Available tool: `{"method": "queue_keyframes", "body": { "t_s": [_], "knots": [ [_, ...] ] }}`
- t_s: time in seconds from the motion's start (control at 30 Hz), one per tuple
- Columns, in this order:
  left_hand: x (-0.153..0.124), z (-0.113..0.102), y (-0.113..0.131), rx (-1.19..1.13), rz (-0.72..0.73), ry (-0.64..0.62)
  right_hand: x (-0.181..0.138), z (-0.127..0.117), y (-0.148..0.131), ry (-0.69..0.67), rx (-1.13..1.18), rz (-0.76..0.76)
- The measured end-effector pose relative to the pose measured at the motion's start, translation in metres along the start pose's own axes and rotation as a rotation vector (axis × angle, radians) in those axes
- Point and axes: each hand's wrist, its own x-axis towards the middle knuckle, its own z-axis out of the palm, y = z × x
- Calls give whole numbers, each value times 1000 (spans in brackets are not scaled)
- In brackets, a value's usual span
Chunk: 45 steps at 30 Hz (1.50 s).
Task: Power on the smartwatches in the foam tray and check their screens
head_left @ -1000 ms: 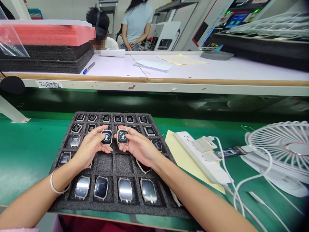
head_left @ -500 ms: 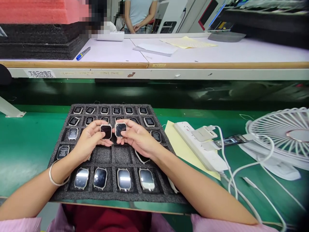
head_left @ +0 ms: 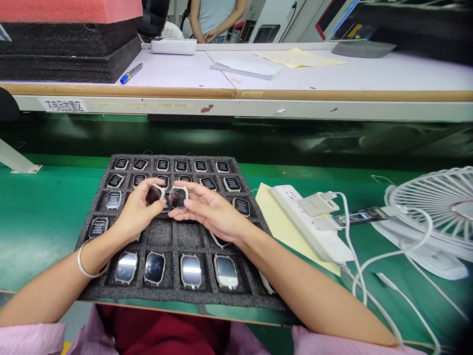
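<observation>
Over the middle of a black foam tray (head_left: 158, 235), my left hand (head_left: 137, 212) grips a smartwatch body (head_left: 153, 195) by its edges, tilted sideways. Close beside it, my right hand (head_left: 210, 209) pinches a second smartwatch (head_left: 179, 197), its dark screen facing me and my thumb at its right edge. Neither watch has a strap. In the tray's back rows lie several watches with white text lit on their screens, such as one watch (head_left: 232, 184) at the right. Along the front row, several watches (head_left: 190, 271) show dark, reflecting screens. My forearms hide some of the compartments.
To the right are a white power strip (head_left: 310, 222) on yellow paper, a charger (head_left: 317, 203), loose white cables and a white fan (head_left: 439, 212). A raised shelf (head_left: 177, 74) behind holds stacked foam (head_left: 66, 44), a pen (head_left: 131, 73) and papers. A person (head_left: 217, 19) stands beyond.
The left watch has turned from facing me to a sideways tilt. My right hand has shifted slightly left, and its thumb has slid from the screen to the edge. The view has shifted slightly.
</observation>
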Motion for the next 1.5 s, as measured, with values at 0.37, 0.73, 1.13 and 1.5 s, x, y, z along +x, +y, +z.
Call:
{"method": "queue_keyframes", "body": {
  "t_s": [0.37,0.73,1.13,1.5],
  "knots": [
    [-5,-1,-2,202,83,-20,-3,1,-2,21,-28,-39],
    [-7,1,4,283,132,22,-1,2,-2,-26,15,5],
    [-11,5,2,278,146,16,-5,3,-2,31,-101,65],
    [-15,4,6,265,149,-21,-4,-3,0,127,-269,135]
  ]
}}
